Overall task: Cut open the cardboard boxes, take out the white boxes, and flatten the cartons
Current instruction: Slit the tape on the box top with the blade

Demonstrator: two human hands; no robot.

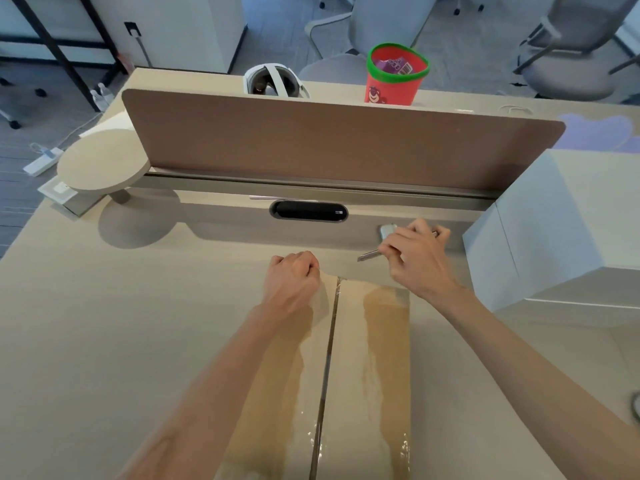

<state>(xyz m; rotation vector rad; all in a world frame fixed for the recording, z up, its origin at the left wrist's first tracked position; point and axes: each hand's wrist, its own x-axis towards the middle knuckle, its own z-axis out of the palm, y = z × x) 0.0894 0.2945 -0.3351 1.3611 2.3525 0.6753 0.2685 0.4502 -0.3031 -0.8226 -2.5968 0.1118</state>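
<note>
A brown cardboard box (363, 358) lies in front of me, its two top flaps meeting at a slit centre seam with clear tape along it. My left hand (292, 275) is closed on the far edge of the left flap. My right hand (415, 258) hovers over the far right corner of the box, gripping a utility knife (369, 255) whose blade points left. Two white boxes (554, 230) stand stacked at the right of the desk.
A brown divider panel (329, 140) runs across the back of the desk (104, 323). Behind it are a red bucket with a green rim (394, 77) and a white headset (272, 81). A round side shelf (100, 164) is at the left; office chairs stand beyond.
</note>
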